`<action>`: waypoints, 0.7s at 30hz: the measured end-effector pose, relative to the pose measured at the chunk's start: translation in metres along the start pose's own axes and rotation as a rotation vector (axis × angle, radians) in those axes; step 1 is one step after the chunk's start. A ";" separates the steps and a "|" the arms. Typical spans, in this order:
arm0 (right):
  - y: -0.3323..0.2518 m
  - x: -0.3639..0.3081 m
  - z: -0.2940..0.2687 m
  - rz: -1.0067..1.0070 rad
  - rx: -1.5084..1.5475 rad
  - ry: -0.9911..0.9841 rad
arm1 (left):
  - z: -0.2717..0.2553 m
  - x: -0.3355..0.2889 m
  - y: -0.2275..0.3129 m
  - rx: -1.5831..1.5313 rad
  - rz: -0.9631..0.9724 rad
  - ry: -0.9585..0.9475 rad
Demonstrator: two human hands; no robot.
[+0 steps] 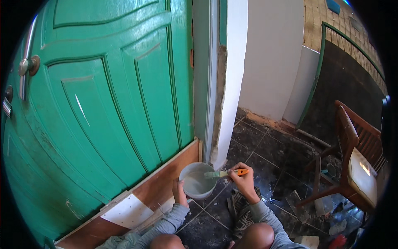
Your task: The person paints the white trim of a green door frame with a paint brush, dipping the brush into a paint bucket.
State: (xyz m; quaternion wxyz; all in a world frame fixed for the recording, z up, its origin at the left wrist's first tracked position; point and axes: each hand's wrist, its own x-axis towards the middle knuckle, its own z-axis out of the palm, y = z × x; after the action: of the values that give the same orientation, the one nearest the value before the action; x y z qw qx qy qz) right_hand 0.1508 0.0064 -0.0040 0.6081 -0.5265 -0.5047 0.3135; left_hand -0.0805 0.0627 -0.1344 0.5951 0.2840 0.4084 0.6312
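Note:
My left hand [179, 192] grips the near left rim of a round white bowl [199, 193], tilted so that its inside shows. A pale wet-looking layer coats the bowl's bottom. In my right hand [243, 182] is a paintbrush [232, 172] with an orange handle end, held level with its bristle end over the bowl's right rim. The bristles look greyish green; whether they touch the bowl I cannot tell. Both hands are in front of my bent knees, close to the foot of the green door frame's white wall edge [224, 141].
A green panelled door [116, 91] with metal handles fills the left. Below it runs a brown and white board [128, 211]. A wooden chair [352, 157] stands right on dark floor tiles [265, 145], with rubble near it. A patterned cloth [242, 213] lies by my right knee.

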 end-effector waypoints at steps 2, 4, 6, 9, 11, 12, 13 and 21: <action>0.003 0.002 0.000 0.026 0.048 -0.005 | 0.003 -0.002 0.002 0.017 0.006 0.003; 0.004 0.002 -0.002 0.023 0.003 0.001 | 0.003 -0.003 0.000 0.019 -0.014 0.013; 0.002 0.001 -0.002 0.016 0.009 -0.001 | 0.005 -0.008 0.004 0.023 -0.010 0.018; -0.001 -0.003 0.000 0.014 0.026 0.002 | 0.002 -0.009 0.005 0.036 0.001 0.039; -0.001 -0.004 -0.003 0.042 -0.028 -0.008 | 0.008 -0.015 0.009 0.020 -0.031 0.035; 0.000 -0.005 -0.002 0.026 -0.016 -0.007 | 0.008 -0.018 0.013 0.015 -0.040 0.043; -0.001 -0.005 -0.001 0.009 -0.004 -0.006 | 0.009 -0.019 0.018 0.008 -0.047 0.051; -0.008 -0.005 0.004 0.048 0.035 -0.002 | 0.010 -0.017 0.022 -0.013 -0.016 0.048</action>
State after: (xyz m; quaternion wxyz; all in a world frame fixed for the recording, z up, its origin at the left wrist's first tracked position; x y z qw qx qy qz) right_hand 0.1440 0.0010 0.0015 0.6092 -0.5273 -0.4869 0.3373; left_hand -0.0815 0.0489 -0.1089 0.5919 0.2617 0.4207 0.6358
